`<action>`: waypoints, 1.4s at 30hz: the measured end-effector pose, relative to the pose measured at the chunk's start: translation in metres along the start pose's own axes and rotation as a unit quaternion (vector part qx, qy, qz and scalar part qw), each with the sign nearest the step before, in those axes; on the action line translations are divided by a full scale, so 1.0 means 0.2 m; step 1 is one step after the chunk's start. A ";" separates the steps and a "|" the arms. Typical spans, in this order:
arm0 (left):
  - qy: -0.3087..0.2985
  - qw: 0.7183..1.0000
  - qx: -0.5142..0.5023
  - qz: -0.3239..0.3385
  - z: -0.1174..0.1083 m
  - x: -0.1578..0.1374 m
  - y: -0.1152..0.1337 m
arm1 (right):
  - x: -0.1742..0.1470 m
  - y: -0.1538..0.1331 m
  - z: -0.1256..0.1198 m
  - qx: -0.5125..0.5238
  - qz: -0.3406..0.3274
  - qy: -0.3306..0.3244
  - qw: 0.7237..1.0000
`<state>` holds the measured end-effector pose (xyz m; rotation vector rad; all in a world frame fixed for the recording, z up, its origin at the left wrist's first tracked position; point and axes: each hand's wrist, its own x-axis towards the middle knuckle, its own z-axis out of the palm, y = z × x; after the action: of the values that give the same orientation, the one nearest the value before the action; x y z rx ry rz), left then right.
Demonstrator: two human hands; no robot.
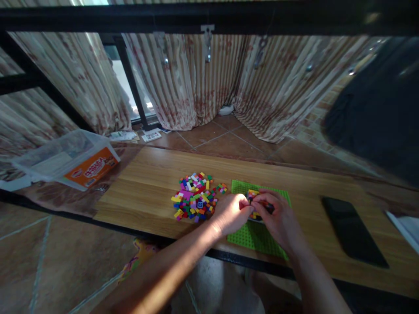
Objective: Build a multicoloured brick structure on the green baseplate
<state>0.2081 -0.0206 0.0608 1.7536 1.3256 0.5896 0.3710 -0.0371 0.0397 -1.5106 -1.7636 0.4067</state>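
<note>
A green studded baseplate [255, 239] lies on the wooden tabletop, with a low build of multicoloured toy bricks [252, 194] on it, partly covered by my fingers. My left hand [231, 213] reaches in from the left, thumb and forefinger pinched together at the build. From the right, my right hand [277, 213] meets it with its fingertips also closed. Whatever sits between the fingertips is too small and hidden to make out. Left of the baseplate spreads a loose pile of coloured toy bricks [195, 198], and a small group of bricks [221, 188] lies between the two.
A clear plastic box [65, 159] with an orange label stands at the table's left end. On the right lies a black phone-like slab [353, 231], with white paper [404, 229] beyond it. A dark beam [209, 19] crosses above; striped curtains [209, 83] hang behind.
</note>
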 end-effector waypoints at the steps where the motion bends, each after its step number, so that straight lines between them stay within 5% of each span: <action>1: 0.002 1.000 0.000 -0.004 0.00 0.00 0.00 | 0.00 0.00 0.00 -0.001 -0.002 -0.002 1.000; 10: -0.002 0.999 -0.009 0.037 0.00 -0.02 -0.04 | -0.01 0.06 0.00 0.008 0.017 -0.001 1.000; 15: -0.050 0.994 0.030 0.097 -0.26 -0.03 -0.13 | -0.02 0.04 -0.01 0.013 0.062 0.028 0.998; 21: -0.080 0.977 0.178 0.083 -0.56 -0.06 -0.27 | 0.01 0.01 -0.02 -0.012 0.084 0.057 0.995; 33: -0.065 0.919 0.367 0.129 -0.54 -0.11 -0.29 | 0.01 0.03 0.00 -0.040 0.076 0.057 0.995; 42: -0.011 0.969 0.227 0.096 -0.50 -0.11 -0.23 | 0.02 0.03 -0.02 -0.033 0.107 0.109 0.988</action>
<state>0.0982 -0.0033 0.0795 2.2714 1.3588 0.3864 0.3783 -0.0327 0.0386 -1.7297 -1.4652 0.2788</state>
